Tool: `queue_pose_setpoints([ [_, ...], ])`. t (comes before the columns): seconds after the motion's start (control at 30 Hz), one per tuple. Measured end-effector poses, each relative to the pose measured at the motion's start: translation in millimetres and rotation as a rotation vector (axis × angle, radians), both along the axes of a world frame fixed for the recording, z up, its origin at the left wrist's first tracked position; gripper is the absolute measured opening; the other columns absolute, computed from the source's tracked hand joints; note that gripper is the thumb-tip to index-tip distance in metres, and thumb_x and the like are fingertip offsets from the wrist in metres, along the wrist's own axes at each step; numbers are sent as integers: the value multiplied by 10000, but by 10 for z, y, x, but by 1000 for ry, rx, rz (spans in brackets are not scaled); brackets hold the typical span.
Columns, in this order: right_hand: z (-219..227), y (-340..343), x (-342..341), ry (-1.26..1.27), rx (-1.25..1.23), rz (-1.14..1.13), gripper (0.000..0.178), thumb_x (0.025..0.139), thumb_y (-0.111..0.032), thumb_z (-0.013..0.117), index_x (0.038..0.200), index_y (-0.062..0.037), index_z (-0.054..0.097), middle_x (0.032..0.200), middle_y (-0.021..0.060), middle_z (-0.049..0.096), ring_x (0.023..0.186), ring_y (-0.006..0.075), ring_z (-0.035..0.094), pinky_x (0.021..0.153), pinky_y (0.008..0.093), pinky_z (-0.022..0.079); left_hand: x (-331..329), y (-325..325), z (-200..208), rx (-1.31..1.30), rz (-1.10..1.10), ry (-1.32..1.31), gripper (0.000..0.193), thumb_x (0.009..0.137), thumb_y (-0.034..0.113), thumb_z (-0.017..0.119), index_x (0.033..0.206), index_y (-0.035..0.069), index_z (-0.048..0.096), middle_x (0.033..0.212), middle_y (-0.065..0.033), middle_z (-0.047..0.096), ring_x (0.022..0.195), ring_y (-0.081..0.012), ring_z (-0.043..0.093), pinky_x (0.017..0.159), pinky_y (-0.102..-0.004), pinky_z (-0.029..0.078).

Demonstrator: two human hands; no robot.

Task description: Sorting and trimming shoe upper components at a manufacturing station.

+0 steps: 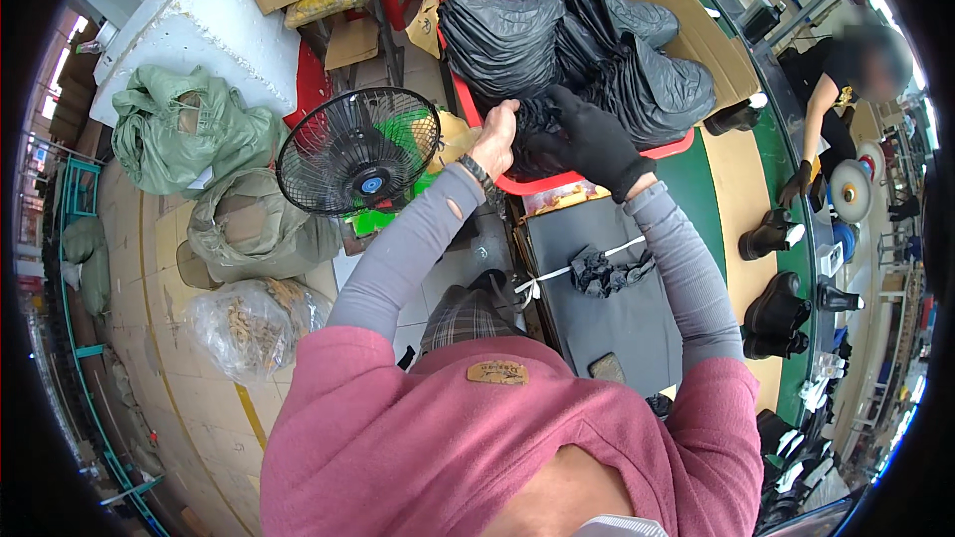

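The black bags (pixel 502 45) look like thin plastic, creased and faintly glossy; the red tray (pixel 671 149) is smooth plastic. The carton (pixel 711 50) is matt cardboard, the green sack (pixel 159 134) wrinkled fabric, and the clear bag (pixel 224 328) glossy film.

The tray (pixel 679 145) is holding plastic bundles (pixel 502 40); the fan (pixel 358 151) is standing to its left, boots (pixel 778 306) are resting to its right.

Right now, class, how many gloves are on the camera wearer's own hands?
1: a black glove on the right hand, over the red tray's near side. The left hand looks bare, though its fingertips are partly hidden.
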State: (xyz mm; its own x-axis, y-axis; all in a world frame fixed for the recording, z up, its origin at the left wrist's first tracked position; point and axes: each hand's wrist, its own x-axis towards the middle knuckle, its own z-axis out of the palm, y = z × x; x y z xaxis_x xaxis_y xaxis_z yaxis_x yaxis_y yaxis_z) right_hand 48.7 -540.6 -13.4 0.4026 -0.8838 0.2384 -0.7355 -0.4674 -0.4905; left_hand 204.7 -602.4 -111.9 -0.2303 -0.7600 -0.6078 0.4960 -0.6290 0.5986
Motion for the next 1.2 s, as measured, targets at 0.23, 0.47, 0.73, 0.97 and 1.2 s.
queue_pose_setpoints([
  [0.23, -201, -47, 321, 396, -51, -1, 578, 738, -351, 715, 1221, -119, 497, 972, 159, 660, 869, 378, 643, 736, 475, 528, 37, -348, -337, 125, -83, -91, 396, 953, 216, 305, 980, -2, 634, 1037, -189, 681, 985, -341, 650, 932, -514, 504],
  [0.47, -290, -137, 222, 327, 87, 108, 490, 726, -309, 728, 1151, -120, 576, 1034, 151, 677, 881, 351, 666, 748, 455, 538, 20, -101, -281, -39, -38, -201, 556, 1009, 420, 397, 1291, -52, 482, 1341, -199, 536, 1245, -310, 510, 1067, -443, 394],
  [0.73, -420, -255, 125, -63, 125, 209, 435, 746, -355, 715, 1074, -82, 632, 1122, 183, 650, 947, 351, 645, 817, 434, 513, 243, 470, 514, -1095, -298, -1114, 584, 771, 122, 561, 1285, -133, 450, 1273, -304, 511, 1230, -417, 456, 1083, -426, 351],
  [0.97, -585, -102, -161, 171, 162, -44, 227, 787, -292, 684, 856, -80, 726, 816, 178, 685, 782, 366, 663, 731, 450, 529, 206, 503, 304, -1298, -633, -1618, 169, 832, 131, 584, 916, -7, 634, 946, -182, 668, 893, -310, 671, 773, -421, 536],
  [1.2, -847, -466, -2, 348, 440, -46, 257, 798, -264, 634, 938, -71, 729, 957, 199, 686, 922, 361, 670, 819, 426, 526, -23, 350, 134, -1341, -612, -1904, 173, 814, 102, 566, 736, 66, 716, 746, -168, 692, 726, -302, 708, 626, -400, 562],
])
